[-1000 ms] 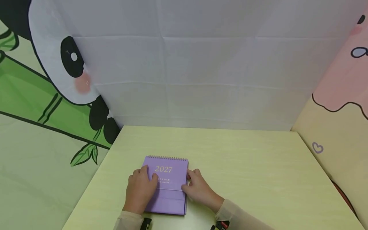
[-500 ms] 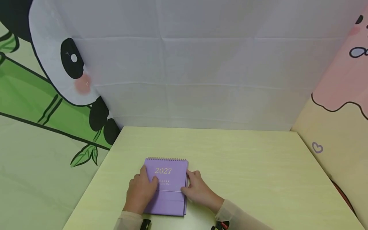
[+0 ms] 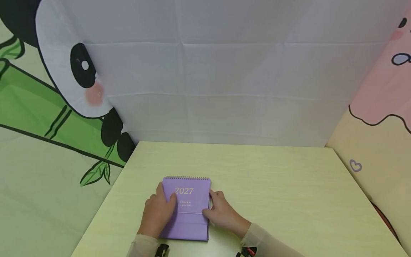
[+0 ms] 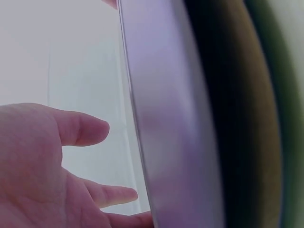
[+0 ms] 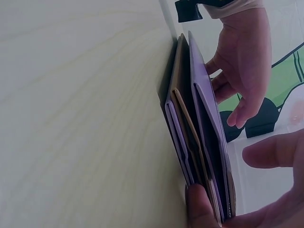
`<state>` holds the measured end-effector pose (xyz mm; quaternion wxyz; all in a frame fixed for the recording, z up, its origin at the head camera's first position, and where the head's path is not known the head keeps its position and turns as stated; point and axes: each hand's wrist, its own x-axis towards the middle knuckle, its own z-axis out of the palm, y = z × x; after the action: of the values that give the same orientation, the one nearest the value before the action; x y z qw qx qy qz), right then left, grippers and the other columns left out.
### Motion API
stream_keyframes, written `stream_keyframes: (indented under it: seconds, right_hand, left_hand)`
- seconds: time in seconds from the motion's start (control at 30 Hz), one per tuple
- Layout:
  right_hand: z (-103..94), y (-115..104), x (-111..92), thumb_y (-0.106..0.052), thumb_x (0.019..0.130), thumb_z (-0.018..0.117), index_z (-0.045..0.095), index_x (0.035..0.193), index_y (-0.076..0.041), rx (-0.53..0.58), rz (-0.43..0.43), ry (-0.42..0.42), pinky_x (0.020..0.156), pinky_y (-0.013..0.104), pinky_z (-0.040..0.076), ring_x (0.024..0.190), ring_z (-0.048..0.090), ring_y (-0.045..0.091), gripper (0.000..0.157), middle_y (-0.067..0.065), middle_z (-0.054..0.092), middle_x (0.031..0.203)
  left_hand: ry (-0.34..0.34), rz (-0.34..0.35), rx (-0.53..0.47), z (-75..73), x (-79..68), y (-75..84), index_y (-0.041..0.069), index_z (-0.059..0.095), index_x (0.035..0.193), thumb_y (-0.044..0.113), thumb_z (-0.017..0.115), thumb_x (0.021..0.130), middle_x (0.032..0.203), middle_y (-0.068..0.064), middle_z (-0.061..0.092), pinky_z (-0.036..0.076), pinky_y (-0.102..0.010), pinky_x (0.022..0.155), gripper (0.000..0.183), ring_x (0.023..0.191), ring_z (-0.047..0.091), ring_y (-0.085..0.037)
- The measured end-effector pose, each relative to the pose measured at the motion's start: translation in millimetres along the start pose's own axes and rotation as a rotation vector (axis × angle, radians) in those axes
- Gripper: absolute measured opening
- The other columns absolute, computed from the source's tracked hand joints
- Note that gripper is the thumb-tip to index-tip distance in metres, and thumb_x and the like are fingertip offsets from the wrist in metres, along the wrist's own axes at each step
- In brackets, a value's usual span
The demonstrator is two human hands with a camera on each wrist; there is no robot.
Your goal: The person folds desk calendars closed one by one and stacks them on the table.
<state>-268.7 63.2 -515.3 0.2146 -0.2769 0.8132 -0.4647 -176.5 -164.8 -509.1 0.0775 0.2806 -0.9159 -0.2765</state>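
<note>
A purple spiral-bound desk calendar [image 3: 192, 226] marked 2027 lies on the pale table in the head view. My left hand [image 3: 157, 213] is at its left side, the thumb extended over the cover. The left wrist view shows that thumb [image 4: 88, 128] apart from the cover, while straight fingers [image 4: 114, 194] reach to the calendar's edge [image 4: 161, 118]. On the other side, my right hand [image 3: 224, 214] touches the right edge with its fingertips. In the right wrist view, its thumb [image 5: 270, 151] stands off the cover and a fingertip [image 5: 199, 204] meets the slightly spread layers [image 5: 190, 123].
The wood-grain table [image 3: 273, 185] extends behind and to the right of the calendar. A white cloth backdrop [image 3: 224, 78] hangs at the table's far edge. Printed cloths with a panda [image 3: 61, 53] and a pink figure [image 3: 379, 85] flank it. Black devices [image 3: 247, 251] sit at both wrists.
The calendar's cover and the layer beneath it line up more closely at the lower right corner. Both hands keep nearly the same places, and the head view has shifted slightly.
</note>
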Motion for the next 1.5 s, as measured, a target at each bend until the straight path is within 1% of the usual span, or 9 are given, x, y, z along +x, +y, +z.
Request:
stream_keyframes:
  seconds: [0.17, 0.23, 0.3, 0.4, 0.5, 0.77, 1.0, 1.17, 1.5]
  right_hand:
    - [-4.8, 2, 1, -0.016, 0.096, 0.075, 0.031, 0.179, 0.016, -0.024, -0.006, 0.018, 0.077, 0.027, 0.052, 0.097, 0.059, 0.021, 0.099, 0.032, 0.051, 0.154]
    - [-6.9, 4, 2, -0.017, 0.096, 0.075, 0.031, 0.178, 0.017, -0.043, -0.006, 0.032, 0.087, 0.033, 0.057, 0.104, 0.062, 0.023, 0.099, 0.032, 0.052, 0.154]
    - [-9.5, 5, 3, -0.017, 0.096, 0.075, 0.032, 0.178, 0.017, -0.050, -0.003, 0.044, 0.099, 0.042, 0.061, 0.114, 0.065, 0.028, 0.099, 0.032, 0.053, 0.155]
    - [-13.6, 8, 5, -0.018, 0.096, 0.074, 0.032, 0.178, 0.016, -0.056, 0.002, 0.058, 0.117, 0.055, 0.058, 0.131, 0.064, 0.033, 0.098, 0.032, 0.053, 0.156]
    - [-17.8, 11, 7, -0.019, 0.097, 0.073, 0.032, 0.178, 0.016, -0.058, 0.014, 0.070, 0.124, 0.060, 0.054, 0.138, 0.064, 0.037, 0.097, 0.032, 0.052, 0.158]
    - [-29.2, 17, 8, -0.018, 0.094, 0.074, 0.035, 0.177, 0.017, -0.076, 0.021, 0.124, 0.124, 0.064, 0.055, 0.134, 0.065, 0.039, 0.098, 0.033, 0.055, 0.153]
    - [-37.0, 22, 8, -0.016, 0.093, 0.074, 0.036, 0.177, 0.015, -0.087, 0.025, 0.151, 0.119, 0.059, 0.057, 0.130, 0.065, 0.037, 0.097, 0.031, 0.055, 0.151]
    - [-38.4, 20, 8, -0.016, 0.094, 0.073, 0.034, 0.177, 0.017, -0.084, 0.037, 0.149, 0.119, 0.060, 0.056, 0.131, 0.064, 0.037, 0.098, 0.031, 0.054, 0.152]
    - [-37.5, 21, 6, -0.016, 0.094, 0.072, 0.036, 0.178, 0.013, -0.086, 0.028, 0.151, 0.116, 0.057, 0.056, 0.129, 0.063, 0.037, 0.096, 0.029, 0.054, 0.150]
  left_hand:
    - [-0.006, 0.019, -0.032, 2.8, 1.8, 4.1, -0.013, 0.030, 0.179, 0.042, 0.057, 0.118, 0.155, -0.055, 0.059, 0.052, -0.081, 0.123, 0.087, 0.143, 0.059, -0.077]
    - [-0.003, 0.030, -0.040, 4.3, 2.5, 6.2, -0.014, 0.032, 0.178, 0.041, 0.058, 0.117, 0.154, -0.055, 0.059, 0.052, -0.081, 0.122, 0.086, 0.143, 0.060, -0.077]
    - [0.000, 0.042, -0.045, 5.8, 3.3, 8.7, -0.014, 0.033, 0.177, 0.040, 0.058, 0.117, 0.152, -0.055, 0.061, 0.053, -0.080, 0.122, 0.085, 0.142, 0.061, -0.076]
    - [0.003, 0.055, -0.055, 8.3, 5.2, 12.7, -0.015, 0.035, 0.176, 0.039, 0.059, 0.117, 0.151, -0.054, 0.062, 0.054, -0.079, 0.122, 0.083, 0.141, 0.063, -0.075]
    - [-0.001, 0.062, -0.066, 10.6, 6.9, 17.7, -0.015, 0.036, 0.176, 0.038, 0.059, 0.116, 0.152, -0.054, 0.063, 0.054, -0.078, 0.123, 0.083, 0.142, 0.064, -0.074]
    - [-0.011, 0.073, -0.085, 18.6, 10.1, 33.1, -0.015, 0.037, 0.175, 0.038, 0.061, 0.115, 0.152, -0.053, 0.063, 0.055, -0.078, 0.123, 0.084, 0.142, 0.064, -0.073]
    - [-0.022, 0.082, -0.091, 23.9, 10.3, 44.2, -0.016, 0.038, 0.174, 0.039, 0.062, 0.116, 0.154, -0.052, 0.062, 0.054, -0.078, 0.124, 0.084, 0.144, 0.063, -0.072]
    - [-0.017, 0.093, -0.094, 22.7, 9.5, 46.1, -0.017, 0.040, 0.174, 0.038, 0.062, 0.116, 0.153, -0.052, 0.063, 0.055, -0.078, 0.123, 0.083, 0.143, 0.065, -0.072]
    - [-0.031, 0.101, -0.085, 22.6, 12.5, 41.9, -0.016, 0.039, 0.174, 0.039, 0.060, 0.117, 0.155, -0.051, 0.063, 0.054, -0.077, 0.125, 0.082, 0.145, 0.064, -0.071]
